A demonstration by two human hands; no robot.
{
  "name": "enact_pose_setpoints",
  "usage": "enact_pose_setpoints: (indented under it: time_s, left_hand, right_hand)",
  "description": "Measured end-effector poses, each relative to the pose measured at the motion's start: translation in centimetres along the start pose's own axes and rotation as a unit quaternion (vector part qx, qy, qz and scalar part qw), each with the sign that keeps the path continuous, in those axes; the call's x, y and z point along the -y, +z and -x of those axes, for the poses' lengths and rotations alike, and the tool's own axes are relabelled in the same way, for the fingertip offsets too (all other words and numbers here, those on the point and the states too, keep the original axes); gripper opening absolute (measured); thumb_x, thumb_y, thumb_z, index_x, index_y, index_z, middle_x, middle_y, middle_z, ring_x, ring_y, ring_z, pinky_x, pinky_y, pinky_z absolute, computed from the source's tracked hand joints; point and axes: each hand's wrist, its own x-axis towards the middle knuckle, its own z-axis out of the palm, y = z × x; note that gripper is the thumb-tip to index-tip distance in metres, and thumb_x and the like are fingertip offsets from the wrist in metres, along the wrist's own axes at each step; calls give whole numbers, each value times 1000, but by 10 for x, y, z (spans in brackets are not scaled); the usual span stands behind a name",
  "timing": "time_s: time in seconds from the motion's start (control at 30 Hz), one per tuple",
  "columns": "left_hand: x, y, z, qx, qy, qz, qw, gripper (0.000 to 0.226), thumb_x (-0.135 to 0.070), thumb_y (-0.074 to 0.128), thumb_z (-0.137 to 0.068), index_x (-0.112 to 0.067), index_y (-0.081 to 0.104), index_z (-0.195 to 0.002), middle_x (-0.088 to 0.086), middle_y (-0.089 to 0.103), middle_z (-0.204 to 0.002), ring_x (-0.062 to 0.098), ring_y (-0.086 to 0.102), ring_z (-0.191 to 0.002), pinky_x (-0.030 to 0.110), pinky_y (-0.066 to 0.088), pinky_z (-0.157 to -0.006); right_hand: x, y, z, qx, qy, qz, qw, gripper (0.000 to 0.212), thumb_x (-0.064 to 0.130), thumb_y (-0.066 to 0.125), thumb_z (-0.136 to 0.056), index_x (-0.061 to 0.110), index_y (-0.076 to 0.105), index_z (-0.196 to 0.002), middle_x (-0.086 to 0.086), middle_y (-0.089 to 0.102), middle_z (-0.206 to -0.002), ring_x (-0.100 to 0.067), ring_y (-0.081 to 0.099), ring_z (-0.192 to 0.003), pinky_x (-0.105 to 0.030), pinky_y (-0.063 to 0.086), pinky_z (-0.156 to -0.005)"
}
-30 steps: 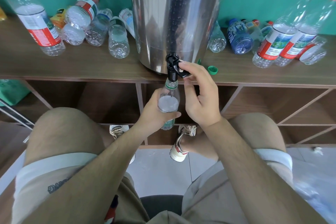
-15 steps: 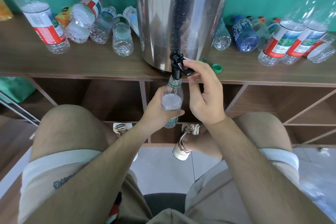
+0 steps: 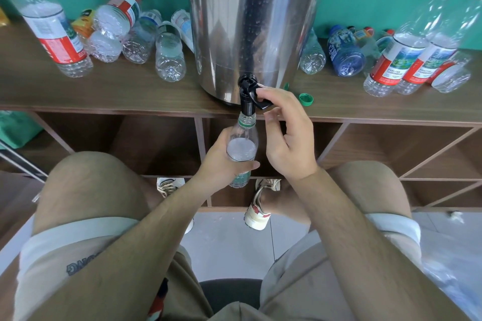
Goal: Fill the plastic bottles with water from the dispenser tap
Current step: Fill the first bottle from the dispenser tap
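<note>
A steel water dispenser (image 3: 255, 23) stands on the wooden shelf top (image 3: 125, 91), its black tap (image 3: 247, 98) hanging over the front edge. My left hand (image 3: 221, 161) grips a small clear plastic bottle (image 3: 242, 148) upright, its open mouth right under the spout. Water stands partway up inside it. My right hand (image 3: 287, 138) pinches the tap's black lever (image 3: 262, 104) between thumb and fingers.
Several empty bottles (image 3: 135, 36) lie left of the dispenser, and one upright red-labelled bottle (image 3: 56, 34) stands at far left. Capped bottles (image 3: 407, 57) and a blue one (image 3: 344, 52) sit on the right. A green cap (image 3: 305, 98) lies by my right hand. Open cubbies are below; my knees flank them.
The view has shifted slightly, and the water level in the bottle looks a little higher. Both hands keep their holds on the bottle and the lever.
</note>
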Motion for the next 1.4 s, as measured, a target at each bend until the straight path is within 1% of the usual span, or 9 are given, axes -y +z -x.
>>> enact_pose_setpoints:
  time_s: [0.13, 0.23, 0.3, 0.43, 0.53, 0.67, 0.83, 1.07, 1.4]
  left_hand:
    - [2, 0, 1, 1, -3, 6, 1000, 90, -38, 96, -64, -41, 45, -139, -13, 62, -129, 16, 60, -125, 53, 53, -107]
    - [3, 1, 1, 0, -3, -1, 1000, 88, -36, 96, -67, -40, 46, -139, -16, 63, -129, 12, 61, -124, 50, 53, -106]
    - [3, 1, 2, -5, -4, -15, 1000, 87, -34, 97, -68, -41, 46, -138, -20, 62, -126, 8, 61, -121, 44, 55, -105]
    - [1, 0, 2, -12, -2, -34, 999, 83, -30, 96, -72, -40, 45, -136, -22, 61, -122, 3, 61, -114, 23, 53, -92]
    - [-2, 0, 3, -12, -2, -37, 999, 81, -28, 95, -73, -40, 45, -135, -22, 60, -122, 3, 61, -114, 18, 49, -88]
    - [-2, 1, 4, -13, 0, -33, 999, 81, -27, 96, -73, -35, 47, -137, -18, 62, -124, 10, 62, -118, 36, 55, -101]
    - [-6, 1, 5, -9, -6, -16, 1000, 83, -28, 94, -73, -29, 47, -141, -9, 62, -129, 17, 61, -123, 52, 53, -108]
    - [-5, 0, 8, -11, -15, -5, 1000, 85, -28, 95, -69, -29, 48, -140, -8, 64, -127, 18, 62, -121, 53, 53, -106]
    - [-10, 2, 9, -8, -23, -21, 999, 82, -22, 93, -77, -24, 46, -143, -3, 62, -132, 21, 60, -124, 52, 52, -108]
  right_hand:
    - [0, -4, -4, 6, -12, 13, 1000, 49, -21, 46, -90, 0, 67, -129, -11, 66, -132, -27, 61, -127, -54, 54, -101]
    - [7, -3, -3, -8, -24, 28, 999, 51, -23, 47, -85, -4, 67, -127, -18, 56, -144, -26, 57, -132, -50, 53, -104]
    - [11, -1, -2, -21, -39, 39, 998, 54, -23, 48, -78, -6, 67, -126, -22, 49, -148, -26, 56, -130, -47, 49, -109]
    - [14, -3, -4, -18, -58, 62, 996, 52, -8, 49, -77, -4, 69, -125, -21, 59, -141, -33, 55, -133, -43, 42, -116]
    - [16, -3, -2, -15, -48, 58, 997, 52, -7, 50, -77, -3, 69, -125, -20, 61, -139, -34, 56, -132, -44, 43, -116]
    - [19, -2, -2, -7, -29, 40, 999, 53, -13, 53, -76, -5, 68, -126, -18, 58, -140, -33, 55, -134, -56, 51, -104]
    - [19, -4, -1, -5, -26, 36, 999, 54, -15, 53, -76, -4, 68, -127, -17, 58, -142, -31, 54, -135, -59, 53, -100]
    - [18, -1, -1, -10, -29, 25, 999, 60, -14, 49, -71, -3, 67, -127, -11, 54, -143, -24, 51, -137, -57, 53, -100]
    - [18, -1, -3, -6, -29, 17, 999, 54, -4, 47, -77, -1, 66, -128, -10, 53, -144, -25, 52, -136, -51, 55, -100]
